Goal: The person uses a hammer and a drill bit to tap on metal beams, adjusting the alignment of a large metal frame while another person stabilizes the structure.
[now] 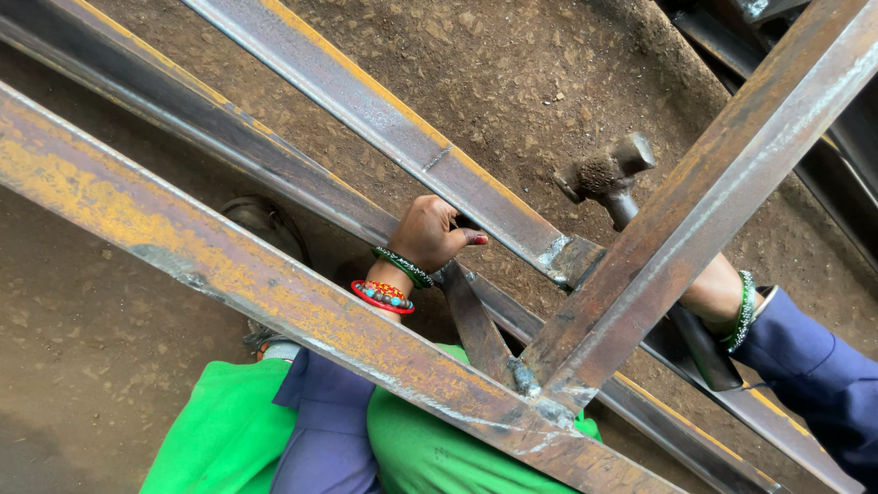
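Note:
My left hand (428, 234), with green and red bangles at the wrist, is closed around a rusty steel tube (384, 123) of a welded frame, close to a weld joint (562, 256). My right hand (715, 291) is mostly hidden behind a crossing steel bar (732, 160) and grips the handle of a hammer (608, 172). The hammer's worn metal head pokes up just left of that crossing bar, a short way from my left hand.
A wide rusty bar (183, 238) runs diagonally nearest me, with a short brace (476, 320) welded to it. Below the frame lies bare dirt ground (512, 73). My shoe (265, 224) and green clothing (229, 430) show under the bars. More dark steel lies at the top right.

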